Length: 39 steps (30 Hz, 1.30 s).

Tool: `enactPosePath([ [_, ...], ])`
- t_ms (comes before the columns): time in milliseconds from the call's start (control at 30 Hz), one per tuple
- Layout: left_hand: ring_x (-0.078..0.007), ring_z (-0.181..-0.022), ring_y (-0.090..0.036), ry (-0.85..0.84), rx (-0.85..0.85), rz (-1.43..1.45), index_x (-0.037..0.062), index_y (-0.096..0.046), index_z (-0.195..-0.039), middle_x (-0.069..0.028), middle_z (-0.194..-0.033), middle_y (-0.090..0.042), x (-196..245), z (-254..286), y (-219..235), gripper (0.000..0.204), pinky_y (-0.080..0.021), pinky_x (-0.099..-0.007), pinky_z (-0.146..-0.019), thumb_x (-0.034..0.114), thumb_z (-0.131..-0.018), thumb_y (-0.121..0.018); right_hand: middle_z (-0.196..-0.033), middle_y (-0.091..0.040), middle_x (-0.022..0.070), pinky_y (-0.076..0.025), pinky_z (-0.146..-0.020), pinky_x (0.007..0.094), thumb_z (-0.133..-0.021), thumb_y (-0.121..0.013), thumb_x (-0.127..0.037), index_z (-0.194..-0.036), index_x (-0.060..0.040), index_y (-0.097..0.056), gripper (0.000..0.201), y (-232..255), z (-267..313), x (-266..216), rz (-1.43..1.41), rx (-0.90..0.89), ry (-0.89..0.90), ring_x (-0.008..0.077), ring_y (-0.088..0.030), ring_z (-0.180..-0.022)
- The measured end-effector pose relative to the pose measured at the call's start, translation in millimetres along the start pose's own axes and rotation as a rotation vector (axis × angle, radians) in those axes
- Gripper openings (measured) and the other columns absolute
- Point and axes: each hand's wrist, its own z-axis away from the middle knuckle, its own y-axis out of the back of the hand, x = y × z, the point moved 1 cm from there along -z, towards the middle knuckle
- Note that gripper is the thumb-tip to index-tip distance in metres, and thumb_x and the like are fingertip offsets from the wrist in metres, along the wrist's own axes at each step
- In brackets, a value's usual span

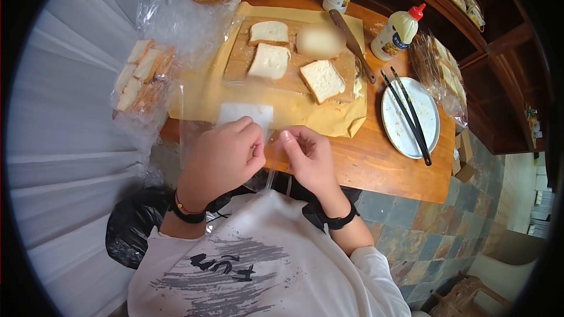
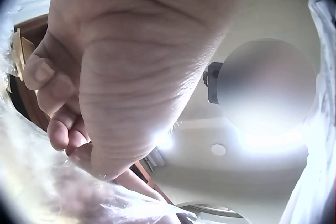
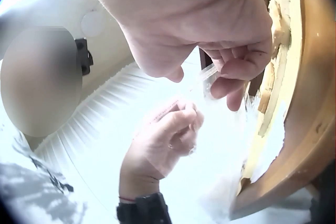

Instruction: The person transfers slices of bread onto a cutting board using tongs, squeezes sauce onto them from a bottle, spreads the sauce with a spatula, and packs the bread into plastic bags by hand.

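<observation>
Both hands are close together over the table's front edge, in front of the person's body. My left hand (image 1: 223, 155) has its fingers curled, pinching the edge of a clear plastic bag (image 1: 189, 132). My right hand (image 1: 310, 159) holds the bag's plastic between thumb and fingers, and a clear strip (image 1: 271, 179) hangs below it. Just beyond the hands is a white square piece (image 1: 247, 113), partly hidden by the left hand. In the right wrist view, the left hand (image 3: 163, 140) faces the right hand (image 3: 226, 50) across the thin plastic.
Several bread slices (image 1: 270, 61) lie on a wooden board (image 1: 235, 73) over yellow paper (image 1: 352, 120), beside a brown-handled knife (image 1: 352, 44). Two sauce bottles (image 1: 395, 36) stand behind. Black chopsticks (image 1: 408, 117) rest on a white plate (image 1: 432, 132). Bagged bread (image 1: 138, 73) is at left.
</observation>
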Motion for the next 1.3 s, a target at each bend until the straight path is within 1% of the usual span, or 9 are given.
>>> enactPosePath([
  [200,-0.0318,-0.072,-0.064,0.003,-0.017,0.061,0.0074,-0.06,-0.084,-0.0089,-0.081,-0.06,-6,2,-7,0.011,-0.051,-0.0414,-0.062,0.009,-0.081,-0.07,-0.067,-0.061,-0.0038,-0.04,-0.053,0.0222,-0.102,-0.068,-0.018,-0.084,0.0009,-0.068,0.026,-3,-5,27,-0.022,0.038,0.075,0.0016,-0.048,-0.06],
  [400,-0.0297,-0.068,-0.065,0.085,0.183,0.058,0.0082,-0.058,-0.084,-0.0077,-0.081,-0.059,-8,2,12,0.014,-0.051,-0.0402,-0.06,0.004,-0.079,-0.071,-0.061,-0.057,-0.0015,-0.041,-0.052,0.0242,-0.102,-0.067,-0.016,-0.081,0.0019,-0.066,0.027,5,-6,34,0.085,0.079,0.064,0.0037,-0.048,-0.056],
  [567,-0.0291,-0.073,-0.065,0.067,0.359,-0.139,0.0043,-0.059,-0.089,-0.0106,-0.082,-0.061,-9,-1,22,0.014,-0.052,-0.037,-0.065,-0.002,-0.081,-0.069,-0.072,-0.066,-0.0008,-0.046,-0.059,0.0226,-0.106,-0.064,-0.017,-0.088,0.0023,-0.067,0.026,4,-5,31,0.179,0.035,0.044,0.0036,-0.057,-0.066],
  [700,-0.0293,-0.074,-0.065,0.076,0.323,-0.153,0.0043,-0.058,-0.089,-0.0107,-0.081,-0.06,-12,-4,22,0.014,-0.052,-0.0368,-0.066,-0.002,-0.082,-0.068,-0.072,-0.066,-0.0002,-0.045,-0.06,0.0232,-0.105,-0.065,-0.022,-0.092,0.0025,-0.07,0.028,16,-1,4,0.322,0.004,-0.007,0.0049,-0.057,-0.067],
  [833,-0.0271,-0.074,-0.066,0.035,0.293,-0.139,0.0076,-0.058,-0.086,-0.0064,-0.082,-0.06,-18,-2,13,0.014,-0.05,-0.0375,-0.061,0.002,-0.08,-0.07,-0.07,-0.07,0.0133,-0.049,-0.056,0.0323,-0.098,-0.072,-0.023,-0.092,0.0028,-0.073,0.027,78,1,-16,0.479,0.392,0.225,0.0185,-0.063,-0.059],
  [967,-0.0262,-0.074,-0.066,0.068,0.3,-0.117,0.0083,-0.058,-0.087,-0.0059,-0.082,-0.061,-23,0,8,0.014,-0.05,-0.0371,-0.061,0.003,-0.081,-0.07,-0.103,-0.072,0.0119,-0.051,-0.082,0.0446,-0.09,-0.078,-0.023,-0.109,-0.0064,-0.072,0.026,182,5,-24,1.304,0.799,0.435,0.0336,-0.065,-0.092],
  [1000,-0.0262,-0.074,-0.066,0.063,0.294,-0.11,0.0083,-0.058,-0.087,-0.0059,-0.082,-0.061,-24,1,7,0.014,-0.05,-0.0371,-0.061,0.003,-0.081,-0.07,-0.114,-0.071,0.0108,-0.048,-0.09,0.0483,-0.089,-0.078,-0.03,-0.118,-0.0094,-0.071,0.036,193,9,-28,1.429,0.849,0.227,0.0359,-0.063,-0.106],
  [1133,-0.0266,-0.073,-0.066,0.095,0.216,-0.039,0.0082,-0.058,-0.087,-0.0061,-0.083,-0.061,-29,0,-3,0.013,-0.05,-0.0368,-0.061,0.004,-0.083,-0.07,-0.125,-0.068,0.0096,-0.043,-0.097,0.0557,-0.092,-0.073,-0.039,-0.132,-0.0123,-0.067,0.049,221,8,-16,1.628,0.86,0.074,0.0348,-0.057,-0.119],
  [1300,-0.0272,-0.073,-0.066,0.078,0.196,-0.007,0.0079,-0.059,-0.087,-0.0067,-0.082,-0.061,-34,1,-6,0.013,-0.051,-0.0367,-0.061,0.003,-0.083,-0.07,-0.123,-0.07,0.01,-0.043,-0.097,0.055,-0.093,-0.071,-0.036,-0.13,-0.0118,-0.068,0.044,234,0,-12,1.584,0.882,0.001,0.0345,-0.058,-0.119],
])
